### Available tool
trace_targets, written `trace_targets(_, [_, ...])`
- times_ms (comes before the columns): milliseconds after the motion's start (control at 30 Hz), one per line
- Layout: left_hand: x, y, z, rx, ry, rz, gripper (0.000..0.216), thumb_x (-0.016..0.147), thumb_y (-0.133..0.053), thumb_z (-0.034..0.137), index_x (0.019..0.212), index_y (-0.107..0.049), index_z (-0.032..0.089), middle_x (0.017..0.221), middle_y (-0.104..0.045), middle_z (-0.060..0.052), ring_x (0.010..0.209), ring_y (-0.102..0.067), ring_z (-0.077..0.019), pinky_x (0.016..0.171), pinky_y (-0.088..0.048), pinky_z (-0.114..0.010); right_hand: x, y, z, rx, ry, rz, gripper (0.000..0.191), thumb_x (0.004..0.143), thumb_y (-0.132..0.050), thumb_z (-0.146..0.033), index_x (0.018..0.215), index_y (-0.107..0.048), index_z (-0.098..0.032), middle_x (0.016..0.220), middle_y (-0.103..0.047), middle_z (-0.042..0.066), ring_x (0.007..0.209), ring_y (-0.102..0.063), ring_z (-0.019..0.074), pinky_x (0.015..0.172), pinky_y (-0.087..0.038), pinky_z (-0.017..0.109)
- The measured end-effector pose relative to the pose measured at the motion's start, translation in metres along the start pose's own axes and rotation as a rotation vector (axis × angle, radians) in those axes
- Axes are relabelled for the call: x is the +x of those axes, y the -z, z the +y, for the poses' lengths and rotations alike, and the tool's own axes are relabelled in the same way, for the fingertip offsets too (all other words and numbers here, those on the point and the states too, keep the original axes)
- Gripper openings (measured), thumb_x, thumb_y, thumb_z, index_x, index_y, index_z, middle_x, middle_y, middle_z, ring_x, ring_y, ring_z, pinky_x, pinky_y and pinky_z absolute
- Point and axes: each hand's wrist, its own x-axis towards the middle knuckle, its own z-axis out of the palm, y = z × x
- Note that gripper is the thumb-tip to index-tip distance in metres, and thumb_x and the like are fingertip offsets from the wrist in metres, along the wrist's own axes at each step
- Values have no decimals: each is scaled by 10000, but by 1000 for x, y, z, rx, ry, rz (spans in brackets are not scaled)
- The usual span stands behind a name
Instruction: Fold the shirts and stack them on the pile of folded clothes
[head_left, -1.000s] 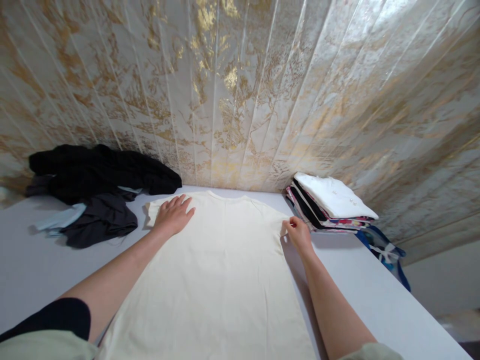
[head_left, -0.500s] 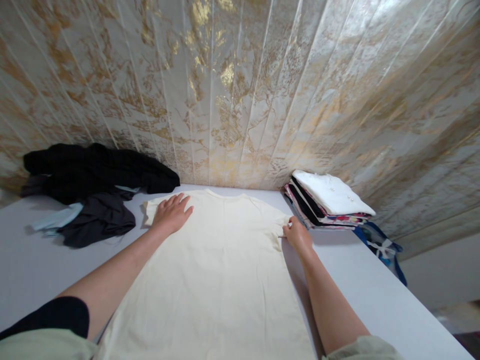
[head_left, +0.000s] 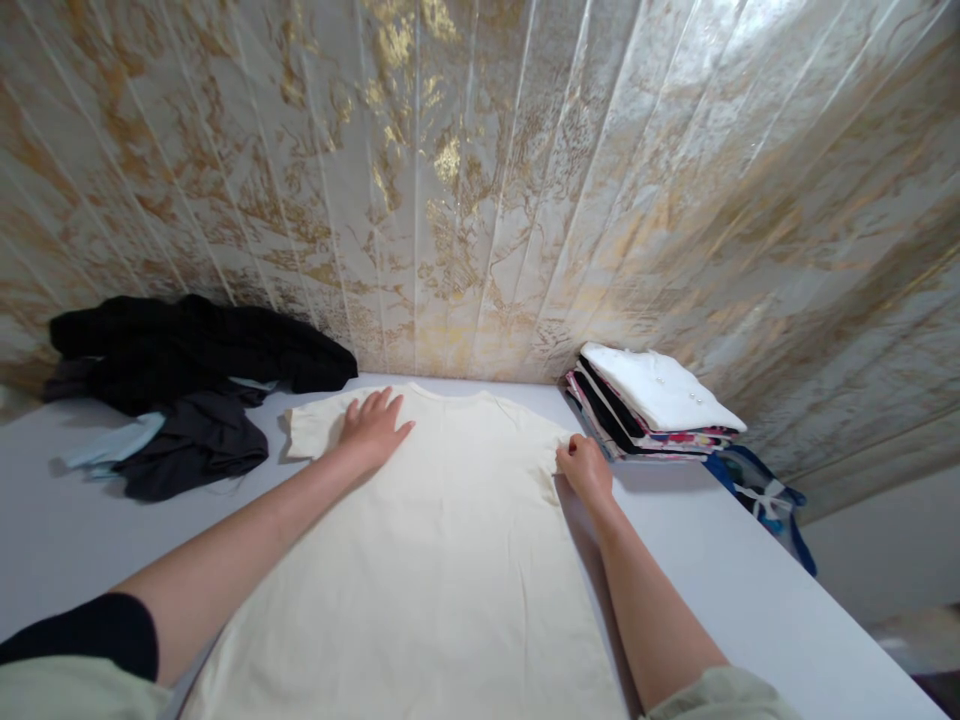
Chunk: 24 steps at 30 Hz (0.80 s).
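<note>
A cream short-sleeved T-shirt lies spread on the white table, its neckline toward the wall. My left hand rests flat on the shirt near the left shoulder, fingers spread. The left sleeve stretches out beyond it. At the opposite side my right hand has its fingers closed on the edge of the right sleeve, which looks bunched and creased there. The shirt's lower end runs out of view at the bottom.
A neat stack of folded clothes, white on top, stands at the back right. Beside it is a blue-edged bag. Rumpled black clothes and dark grey cloth lie at the back left. A patterned gold-and-silver wall covering rises behind the table.
My left hand has slid to the right across the shirt, away from the left sleeve. My right hand has shifted slightly left, still gripping the right sleeve.
</note>
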Motion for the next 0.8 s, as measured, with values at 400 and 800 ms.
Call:
trace_targets(400, [-68,-30,177,-401,-606,-149,598,916,-369,535,1426,-391,224,1525,-348,-101,1418,-275,-275,1164,-163,-538,10,5,4,857,-269,-90,281,736,-614,-350,951,-519,-194,797,-621,29,590,-585,131,500,-498,244])
trace_targets(800, [-75,-36,173,-377,-633,-101,604,920,-351,547,1448,-353,253,1534,-340,-56,1432,-237,-253,1177,-125,-516,8,1,-7,938,-249,-220,186,636,-653,-323,679,-559,-169,520,-521,-30,458,-472,109,423,-361,211])
